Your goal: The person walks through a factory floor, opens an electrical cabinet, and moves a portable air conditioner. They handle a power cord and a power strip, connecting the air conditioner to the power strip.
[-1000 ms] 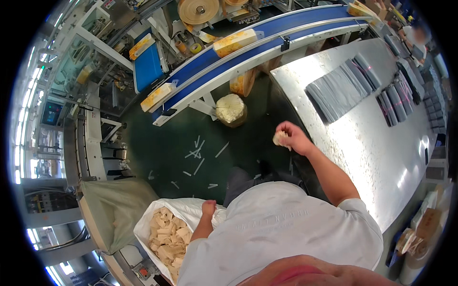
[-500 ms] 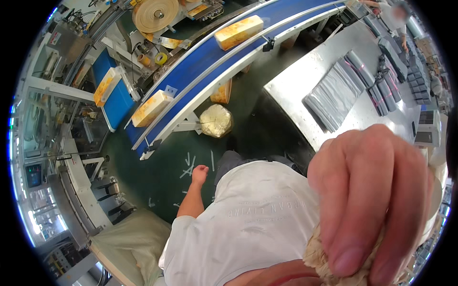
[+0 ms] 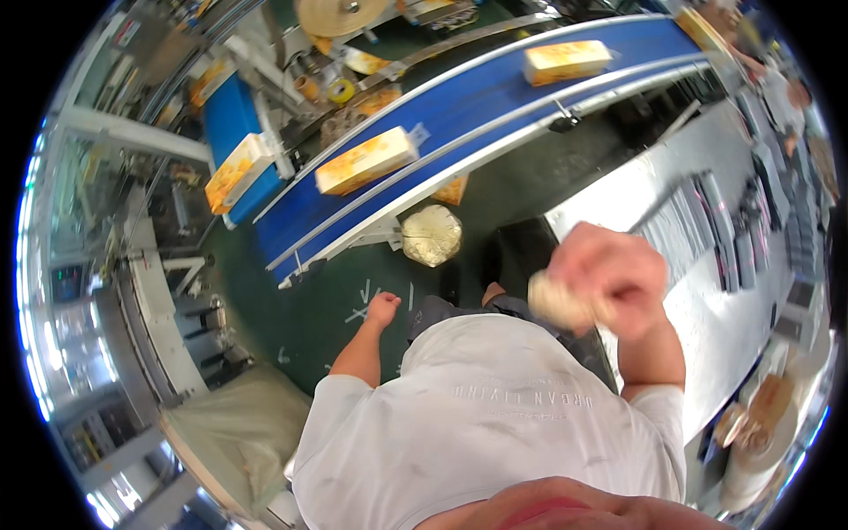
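My right hand (image 3: 614, 276), smeared by motion, is raised in front of my chest at the right, closed around a crumpled cream-beige wad (image 3: 564, 302), which looks like cloth or paper. Low at my left side hangs my left hand (image 3: 383, 309), its fingers curled and nothing visible in them. Ahead of me a blue conveyor belt (image 3: 468, 99) carries orange-and-white packs, among them a near pack (image 3: 367, 162) and a farther pack (image 3: 567, 63). Another pack (image 3: 240, 174) lies on a short blue belt (image 3: 231, 119) at the left.
A metal table (image 3: 698, 353) at my right bears stacks of grey folded film (image 3: 676, 216). Beneath the conveyor sits a tape-wrapped bundle (image 3: 432, 236). Machinery (image 3: 132, 327) and a large covered bag (image 3: 243, 433) stand at the left. Another person (image 3: 782, 102) is at the far right.
My right hand has moved down and away from near the camera, still holding the crumpled wad. Packs have shifted along the belt, and the view has turned slightly. My left hand stays low.
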The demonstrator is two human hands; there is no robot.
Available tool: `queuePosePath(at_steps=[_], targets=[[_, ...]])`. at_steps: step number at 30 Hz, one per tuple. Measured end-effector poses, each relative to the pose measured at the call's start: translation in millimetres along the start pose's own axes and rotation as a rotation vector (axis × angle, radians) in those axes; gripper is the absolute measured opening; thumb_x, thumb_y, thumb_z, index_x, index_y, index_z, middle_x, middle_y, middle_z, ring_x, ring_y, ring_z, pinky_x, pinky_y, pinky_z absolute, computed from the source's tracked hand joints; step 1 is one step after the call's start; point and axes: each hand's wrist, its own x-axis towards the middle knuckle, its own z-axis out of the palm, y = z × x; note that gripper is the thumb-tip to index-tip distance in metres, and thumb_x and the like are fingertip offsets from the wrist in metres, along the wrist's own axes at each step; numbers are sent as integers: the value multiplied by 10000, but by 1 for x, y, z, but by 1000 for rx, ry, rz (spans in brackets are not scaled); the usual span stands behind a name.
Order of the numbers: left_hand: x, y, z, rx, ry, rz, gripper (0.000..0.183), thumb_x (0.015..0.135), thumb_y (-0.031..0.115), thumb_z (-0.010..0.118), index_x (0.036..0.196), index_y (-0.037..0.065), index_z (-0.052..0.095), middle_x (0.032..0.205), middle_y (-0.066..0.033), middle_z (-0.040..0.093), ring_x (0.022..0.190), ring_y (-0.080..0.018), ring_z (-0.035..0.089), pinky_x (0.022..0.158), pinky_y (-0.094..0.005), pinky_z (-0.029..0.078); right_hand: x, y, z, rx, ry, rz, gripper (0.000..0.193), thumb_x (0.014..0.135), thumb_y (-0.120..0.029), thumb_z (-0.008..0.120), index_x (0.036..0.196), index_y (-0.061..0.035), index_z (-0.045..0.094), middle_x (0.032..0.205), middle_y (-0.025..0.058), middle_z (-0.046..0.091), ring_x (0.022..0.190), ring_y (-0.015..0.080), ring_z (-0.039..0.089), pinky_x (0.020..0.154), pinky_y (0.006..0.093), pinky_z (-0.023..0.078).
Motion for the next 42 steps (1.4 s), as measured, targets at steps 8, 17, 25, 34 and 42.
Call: queuePosePath(at_steps=[8, 17, 25, 34, 42], targets=[[-29, 69, 39, 100, -99, -46, 322, 878, 316, 733, 1053, 46, 742, 1002, -159, 757, 956, -305, 725, 865, -406, 559, -177, 185, -98, -998, 111, 894, 192, 844, -118, 669, 1012, -37, 624, 1004, 194, 628, 933, 426, 632, 814, 503, 528], [2, 169, 62, -14, -70, -5, 313, 888, 294, 745, 1078, 45, 731, 1037, -158, 751, 993, -300, 718, 882, -396, 558, -218, 235, -129, -860, 3, 1112, 199, 825, -128, 663, 1008, -81, 599, 1090, 192, 554, 970, 436, 617, 831, 523, 522], [96, 265, 49, 166, -218, -18, 302, 889, 301, 732, 1066, 56, 738, 1030, -146, 752, 985, -318, 716, 880, -398, 557, -182, 264, -169, -738, 13, 1160, 169, 773, -129, 700, 921, -92, 627, 987, 156, 609, 897, 412, 640, 788, 503, 533], [223, 342, 68, -108, -262, 31, 235, 899, 255, 717, 1017, 53, 737, 963, -132, 752, 913, -272, 715, 836, -380, 552, -159, 309, -178, -802, 54, 1220, 164, 736, -82, 716, 859, -105, 610, 919, 133, 608, 787, 409, 648, 667, 494, 541], [272, 374, 61, 106, -422, 32, 309, 943, 358, 639, 969, 66, 736, 969, -181, 730, 943, -355, 695, 827, -429, 537, -138, 334, -211, -789, 42, 1291, 205, 734, -156, 751, 879, -126, 609, 954, 116, 594, 791, 382, 654, 665, 484, 549]])
